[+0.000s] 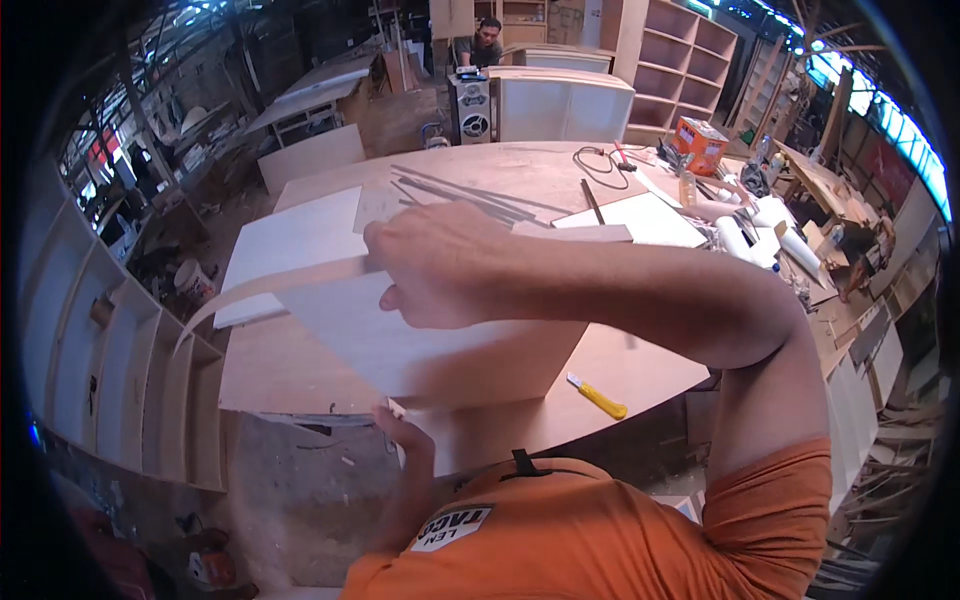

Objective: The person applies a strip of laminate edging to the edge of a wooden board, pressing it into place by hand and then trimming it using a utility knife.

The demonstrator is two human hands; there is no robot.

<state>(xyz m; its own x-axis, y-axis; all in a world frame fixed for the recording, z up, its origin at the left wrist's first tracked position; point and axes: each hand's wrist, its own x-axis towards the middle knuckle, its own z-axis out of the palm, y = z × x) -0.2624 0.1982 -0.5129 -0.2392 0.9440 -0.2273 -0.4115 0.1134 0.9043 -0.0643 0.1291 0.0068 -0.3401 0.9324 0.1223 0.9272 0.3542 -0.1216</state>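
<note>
A white panel (420, 360) stands on edge, tilted, at the near side of the workbench. Along its upper edge runs a thin light-brown edging strip (270, 283), whose loose end curves down past the panel on the left. My right hand (440, 265) is closed in a fist over the strip at that edge; the fingertips are mostly hidden. Low at the panel's near corner, my left hand (408, 440) touches or nearly touches it, a thumb showing and the other fingers blurred or hidden. A yellow utility knife (597, 396) lies to the right of the panel.
More white panels (300, 235) and dark strips (470, 195) lie on the workbench (265, 370). An orange box (700, 145), bottles and rolls crowd its far right. Open shelving (110, 370) stands at the left. A person (485, 42) is beyond a loudspeaker (472, 108).
</note>
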